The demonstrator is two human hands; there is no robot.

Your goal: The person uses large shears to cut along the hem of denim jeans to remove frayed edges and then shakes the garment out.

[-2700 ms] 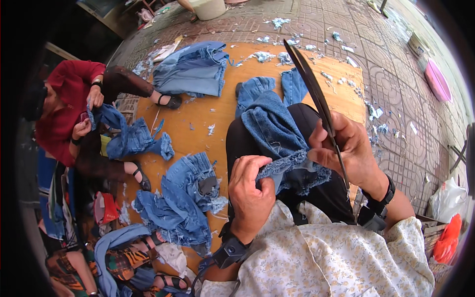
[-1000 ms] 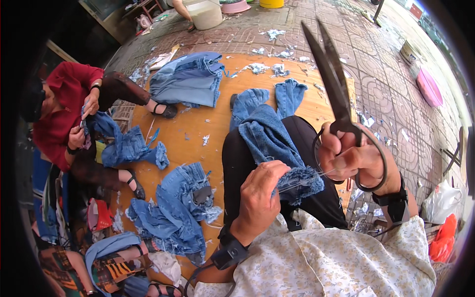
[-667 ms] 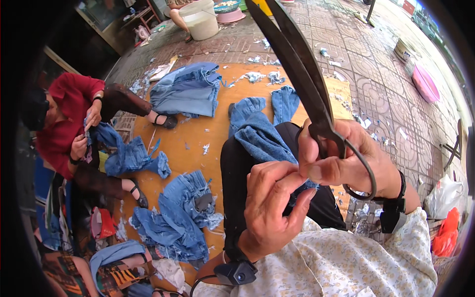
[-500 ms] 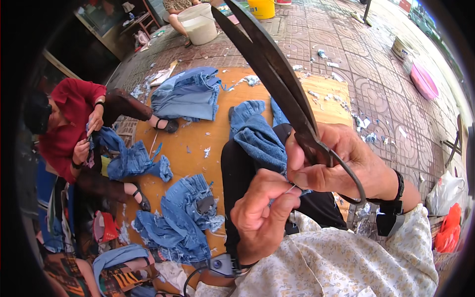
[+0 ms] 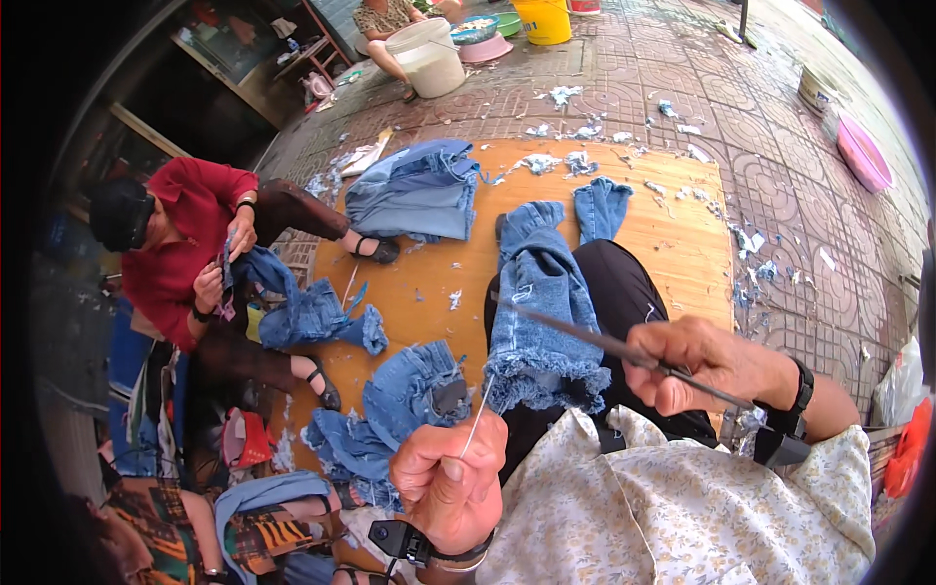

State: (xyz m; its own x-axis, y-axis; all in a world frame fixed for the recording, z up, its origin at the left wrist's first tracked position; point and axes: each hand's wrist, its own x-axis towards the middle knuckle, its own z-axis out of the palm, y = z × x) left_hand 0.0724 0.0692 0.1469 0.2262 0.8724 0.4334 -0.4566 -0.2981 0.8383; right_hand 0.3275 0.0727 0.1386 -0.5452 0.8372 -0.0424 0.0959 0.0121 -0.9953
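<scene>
My left hand (image 5: 450,480) is closed in a pinch on a thin white thread (image 5: 477,425), pulled taut from the frayed hem (image 5: 551,381) of a pair of blue jeans (image 5: 546,278). The jeans leg lies over my lap, its ragged end toward me. My right hand (image 5: 704,369) grips dark metal scissors (image 5: 585,337) by the handles. Seen nearly edge-on, the blades point left above the leg, apart from the thread; whether they are parted I cannot tell.
Folded jeans (image 5: 414,195) and a crumpled denim piece (image 5: 414,395) lie on the wooden board (image 5: 434,292). A co-worker in a red top (image 5: 175,249) handles denim at the left. Beyond are a white bucket (image 5: 427,63) and thread scraps (image 5: 565,96).
My hands have moved apart, the left drawing the thread down and left. The scissors have swung down from upright to lie across the jeans leg, whose frayed hem now shows.
</scene>
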